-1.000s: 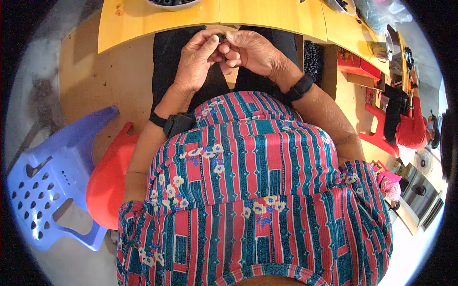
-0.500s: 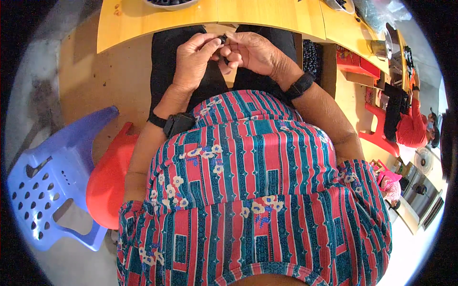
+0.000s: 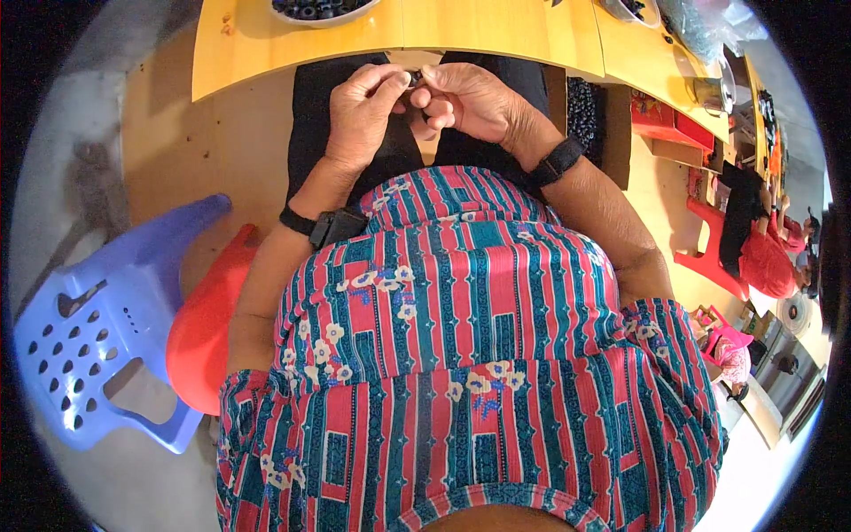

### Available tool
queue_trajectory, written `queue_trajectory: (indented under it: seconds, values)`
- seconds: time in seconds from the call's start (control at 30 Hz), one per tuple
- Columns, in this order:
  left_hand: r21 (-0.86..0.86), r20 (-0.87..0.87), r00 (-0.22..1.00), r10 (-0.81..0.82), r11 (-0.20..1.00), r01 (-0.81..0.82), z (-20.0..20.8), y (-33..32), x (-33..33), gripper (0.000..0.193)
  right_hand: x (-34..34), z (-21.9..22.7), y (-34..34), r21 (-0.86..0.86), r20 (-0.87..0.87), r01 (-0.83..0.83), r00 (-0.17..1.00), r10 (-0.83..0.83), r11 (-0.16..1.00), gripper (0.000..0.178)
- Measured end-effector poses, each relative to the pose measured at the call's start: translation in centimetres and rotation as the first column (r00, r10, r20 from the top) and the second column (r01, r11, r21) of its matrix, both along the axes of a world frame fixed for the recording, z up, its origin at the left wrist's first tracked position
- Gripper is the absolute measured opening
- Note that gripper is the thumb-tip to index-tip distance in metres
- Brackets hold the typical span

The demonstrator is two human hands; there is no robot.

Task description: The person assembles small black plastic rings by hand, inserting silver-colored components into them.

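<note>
A small black part (image 3: 415,79) sits between my two hands, just in front of the table's near edge and above my lap. My left hand (image 3: 365,102) pinches it from the left with thumb and forefinger. From the other side my right hand (image 3: 470,99) grips it, thumb and forefinger together and the other fingers curled underneath. Fingers cover most of the part, so its exact kind is hidden. A white bowl (image 3: 330,18) of small black ring-like parts stands on the yellow table (image 3: 479,27) beyond my left hand.
A blue plastic chair (image 3: 115,328) and a red stool (image 3: 208,328) are at my left. Right of my legs, a box of small dark parts (image 3: 582,120) stands below the table. A red box (image 3: 674,124) is further right. Co-workers in red (image 3: 769,257) sit at the far right.
The view has shifted slightly, showing more of the bowl. Both hands keep their pinch on the small black part, with the fingers turned a little. A co-worker at the far right has moved.
</note>
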State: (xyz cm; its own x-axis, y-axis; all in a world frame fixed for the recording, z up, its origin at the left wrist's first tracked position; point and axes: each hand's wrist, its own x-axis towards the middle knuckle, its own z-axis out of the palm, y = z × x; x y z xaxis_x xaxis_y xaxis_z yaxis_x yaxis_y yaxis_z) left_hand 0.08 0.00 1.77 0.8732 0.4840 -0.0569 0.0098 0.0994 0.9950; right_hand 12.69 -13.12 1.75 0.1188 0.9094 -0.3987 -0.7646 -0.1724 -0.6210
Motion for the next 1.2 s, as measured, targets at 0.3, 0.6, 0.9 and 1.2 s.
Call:
queue_trajectory:
  seconds: [0.3, 0.6, 0.9, 1.2]
  values:
    - [-0.057, 0.002, 0.995, -0.102, 0.993, 0.102, 3.2, 1.1, 0.1, 0.021, 0.3, 2.2, 0.5, 0.154, 0.000, -0.006, 1.000, 0.006, 0.988, 0.034]
    - [-0.026, 0.099, 0.984, -0.148, 0.988, 0.152, 5.1, 2.0, 0.7, 0.018, 0.5, 5.1, 0.5, 0.146, 0.168, -0.005, 0.986, -0.019, 0.989, 0.032]
    - [0.091, 0.144, 0.979, -0.143, 0.987, 0.131, 7.7, 2.8, 1.6, 0.014, -0.6, 9.1, 1.5, 0.163, 0.626, 0.327, 0.695, -0.353, 0.931, 0.013]
    - [0.115, 0.227, 0.970, -0.089, 0.991, 0.064, 10.2, 2.6, 2.3, 0.012, -1.7, 11.4, 2.5, 0.371, 0.799, 0.437, 0.299, -0.522, 0.819, 0.009]
